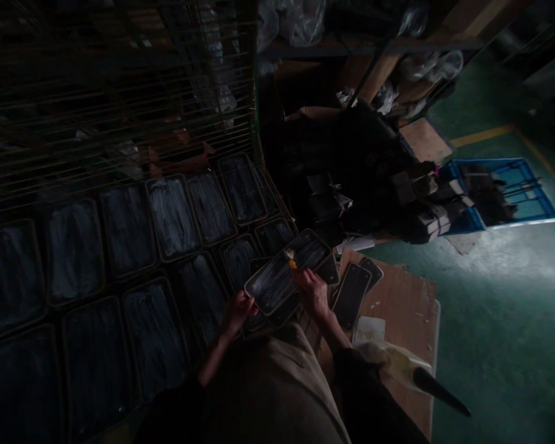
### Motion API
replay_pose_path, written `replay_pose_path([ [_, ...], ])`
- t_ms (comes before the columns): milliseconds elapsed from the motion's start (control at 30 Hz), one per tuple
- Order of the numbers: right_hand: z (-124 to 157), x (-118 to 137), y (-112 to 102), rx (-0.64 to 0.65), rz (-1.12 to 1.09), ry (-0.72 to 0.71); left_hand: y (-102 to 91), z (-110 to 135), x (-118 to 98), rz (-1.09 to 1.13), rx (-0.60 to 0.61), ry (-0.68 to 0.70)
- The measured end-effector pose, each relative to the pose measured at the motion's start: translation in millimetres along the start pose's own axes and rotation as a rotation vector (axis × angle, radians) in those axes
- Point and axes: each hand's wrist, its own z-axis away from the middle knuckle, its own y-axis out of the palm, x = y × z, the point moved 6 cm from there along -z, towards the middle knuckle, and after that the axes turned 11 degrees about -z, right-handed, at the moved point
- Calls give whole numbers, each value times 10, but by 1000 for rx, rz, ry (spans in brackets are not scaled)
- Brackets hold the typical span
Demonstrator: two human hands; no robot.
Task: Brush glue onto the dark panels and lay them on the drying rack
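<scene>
Forward, left hand (237, 311) gripping panel (284, 274) corner, right hand (315, 295) holding brush (290, 259)

- A dim workshop or small factory floor, not a home.
- A tall wire rack (120, 92) fills the left side, and rows of identical dark panels (171, 216) with rounded corners and streaky coating lie flat on it, side by side.
- The floor (499, 320) is green-painted concrete with a yellow line (481, 134) marked on it.
- Rough shelving (374, 46) holds crumpled plastic bags (300, 18).
- A heap of dark parts (351, 160) lies beneath the shelving.
- A blue plastic crate (522, 191) sits on the floor.
- A worn cardboard sheet (398, 308) serves as a work surface.
</scene>
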Motion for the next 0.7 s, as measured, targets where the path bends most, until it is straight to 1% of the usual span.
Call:
replay_pose_path([
  [33,106,106,115,67,-47,-28,-3,-5,10,-15,-3,-5],
  [100,291,257,279,145,-177,-25,-2,-6,11,-21,13,21],
  [133,353,287,314,155,-248,4,0,-2,5,-13,29,40],
  [167,384,281,308,140,-309,41,1,5,0,-2,43,54],
  [200,383,242,258,97,-350,75,2,14,-3,6,57,61],
  [267,295,82,39,-57,-349,123,-3,32,-13,19,65,60],
  [333,141,-121,-257,-239,-256,139,-9,52,-36,34,62,55],
  [367,54,-209,-387,-299,-197,136,-10,62,-54,44,60,57],
  [400,-29,-282,-489,-335,-146,131,-13,71,-72,53,55,58],
  [467,-161,-356,-592,-340,-40,117,-19,84,-104,56,45,53],
  [500,-196,-353,-590,-318,17,112,-21,86,-116,53,40,51],
  [567,-189,-264,-484,-241,128,89,-23,84,-130,44,35,41],
  [633,-75,-79,-263,-121,184,22,-25,74,-126,36,29,13],
  [700,131,157,12,17,149,-72,-30,70,-110,35,25,-29],
])
